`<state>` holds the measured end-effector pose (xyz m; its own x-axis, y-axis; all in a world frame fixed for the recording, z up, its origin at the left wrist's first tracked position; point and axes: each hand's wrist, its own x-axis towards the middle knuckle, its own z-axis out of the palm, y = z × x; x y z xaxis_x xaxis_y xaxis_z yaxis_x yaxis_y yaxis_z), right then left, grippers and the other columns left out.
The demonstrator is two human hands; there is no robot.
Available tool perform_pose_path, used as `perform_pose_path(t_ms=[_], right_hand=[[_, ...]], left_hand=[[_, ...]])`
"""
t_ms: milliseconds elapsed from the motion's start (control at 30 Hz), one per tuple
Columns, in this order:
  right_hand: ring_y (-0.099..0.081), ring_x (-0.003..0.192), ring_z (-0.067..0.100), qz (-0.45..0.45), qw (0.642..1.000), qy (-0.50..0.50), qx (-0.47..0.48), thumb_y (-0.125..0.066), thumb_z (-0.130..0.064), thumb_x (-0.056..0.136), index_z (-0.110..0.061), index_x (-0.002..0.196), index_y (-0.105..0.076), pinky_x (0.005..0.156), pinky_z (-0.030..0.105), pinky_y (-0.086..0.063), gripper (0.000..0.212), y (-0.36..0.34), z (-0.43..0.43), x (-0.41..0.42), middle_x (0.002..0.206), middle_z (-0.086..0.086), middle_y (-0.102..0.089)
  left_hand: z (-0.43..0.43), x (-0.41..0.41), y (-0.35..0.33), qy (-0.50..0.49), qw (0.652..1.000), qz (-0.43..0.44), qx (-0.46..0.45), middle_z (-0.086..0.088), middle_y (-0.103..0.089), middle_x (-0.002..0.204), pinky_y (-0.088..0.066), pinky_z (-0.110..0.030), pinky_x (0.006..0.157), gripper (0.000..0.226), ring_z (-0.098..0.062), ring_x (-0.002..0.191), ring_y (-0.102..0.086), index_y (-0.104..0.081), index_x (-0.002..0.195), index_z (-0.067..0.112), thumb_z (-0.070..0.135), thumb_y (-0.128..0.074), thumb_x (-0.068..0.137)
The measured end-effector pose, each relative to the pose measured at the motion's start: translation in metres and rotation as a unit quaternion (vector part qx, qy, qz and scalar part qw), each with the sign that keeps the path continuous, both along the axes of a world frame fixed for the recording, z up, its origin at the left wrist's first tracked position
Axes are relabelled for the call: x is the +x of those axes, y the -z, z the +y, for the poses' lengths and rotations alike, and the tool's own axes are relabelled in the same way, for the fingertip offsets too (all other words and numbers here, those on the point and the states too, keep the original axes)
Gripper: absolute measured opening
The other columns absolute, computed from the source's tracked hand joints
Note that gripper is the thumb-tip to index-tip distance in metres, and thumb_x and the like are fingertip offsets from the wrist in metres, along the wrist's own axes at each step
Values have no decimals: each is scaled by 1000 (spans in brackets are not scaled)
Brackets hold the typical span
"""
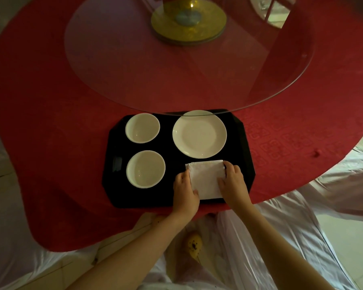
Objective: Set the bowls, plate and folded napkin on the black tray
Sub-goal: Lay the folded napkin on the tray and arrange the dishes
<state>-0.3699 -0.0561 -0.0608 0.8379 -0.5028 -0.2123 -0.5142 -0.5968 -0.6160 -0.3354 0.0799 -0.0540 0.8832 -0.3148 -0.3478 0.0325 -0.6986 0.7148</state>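
Head view: two white bowls on the black tray (pixel 242 143) — far bowl (pixel 142 128) at the back left, near bowl (pixel 145 169) just in front of it, both empty and upright. One white plate (pixel 199 134) sits back right, its far rim under the edge of the glass turntable (pixel 134 65). One folded napkin (pixel 205 178) lies flat at the tray's front right, just in front of the plate and apart from it.

Both hands are on that napkin. Left hand (pixel 186 193) presses its left edge, fingers curled, thumb on the cloth near the front corner. Right hand (pixel 234 183) covers the right edge, fingers curled over the far corner — neither grip is wide, both closed lightly onto the cloth, which rests on the tray.

The tray sits near the front edge of the red tabletop (pixel 61 143). A gold base (pixel 189 24) stands on the turntable, cut off at the top. The napkin's right edge is hidden under the fingers.
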Motion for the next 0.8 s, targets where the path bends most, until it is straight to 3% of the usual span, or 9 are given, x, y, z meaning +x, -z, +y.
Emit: perform_pose_path(t_ms=[467, 600, 700, 800], right_hand=[[-45, 92, 20, 1, 1000, 16, 17, -47, -5, 88, -9, 132, -37, 73, 29, -39, 45, 2, 2, -10, 118, 13, -45], [-43, 104, 29, 6, 999, 12, -44, -50, -5, 86, -5, 132, -37, 83, 35, -41, 48, -7, 6, -9, 118, 17, -44], [-41, 108, 31, -32, 992, -24, -116, -56, -10, 84, -4, 131, -39, 91, 39, -41, 51, -21, 13, -1, 120, 17, -46], [-40, 118, 29, -80, 992, -81, -60, -56, -16, 88, -7, 131, -41, 98, 39, -40, 46, -34, 27, 18, 126, 14, -47]], left_hand=[[1, 4, -2, 14, 1000, 3, -5, -10, -32, 141, -33, -35, 110, 66, -24, 130, -34, -24, 143, 12, -1, -53, 85], [8, 3, -20, 21, 999, 8, -23, -10, -31, 142, -34, -39, 109, 67, -25, 130, -35, -23, 144, 13, 5, -54, 86], [29, 3, -43, 21, 995, -55, -85, -9, -30, 145, -36, -40, 109, 62, -26, 131, -36, -26, 142, 12, 7, -55, 87], [67, 21, -62, -49, 979, -164, -109, -11, -42, 140, -36, -34, 106, 53, -26, 128, -42, -38, 136, 8, 4, -56, 87]])
